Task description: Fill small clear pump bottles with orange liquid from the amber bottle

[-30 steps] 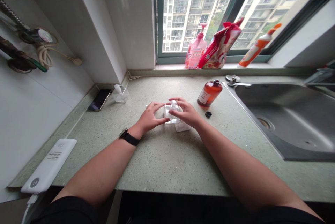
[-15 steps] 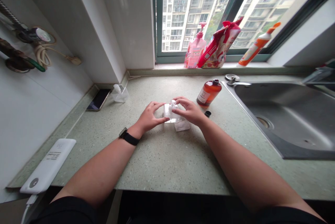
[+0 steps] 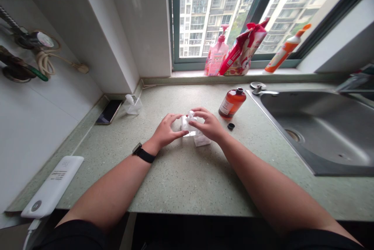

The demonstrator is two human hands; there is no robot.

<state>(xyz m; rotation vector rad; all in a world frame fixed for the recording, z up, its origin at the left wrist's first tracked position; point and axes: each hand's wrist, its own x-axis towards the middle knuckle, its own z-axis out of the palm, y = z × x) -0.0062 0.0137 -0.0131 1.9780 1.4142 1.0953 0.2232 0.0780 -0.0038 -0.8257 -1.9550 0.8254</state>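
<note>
A small clear square bottle stands on the counter between my hands. My left hand grips its left side between thumb and fingers. Rising from its top is a whitish translucent pump head, pinched by the thumb and fingers of my right hand. Just below my right hand lies another clear block-like piece, partly covered. To the right, an amber bottle with a pale label has no cap on its neck. Near its base, a small black cap rests on the counter.
A second clear pump container stands by a phone at the left wall. A white power bank lies at the left front. On the right is a steel sink. A pink pump bottle and red bag line the windowsill.
The view has shifted slightly. My right fingers have turned a little on the pump head; my left hand keeps its hold on the clear bottle.
</note>
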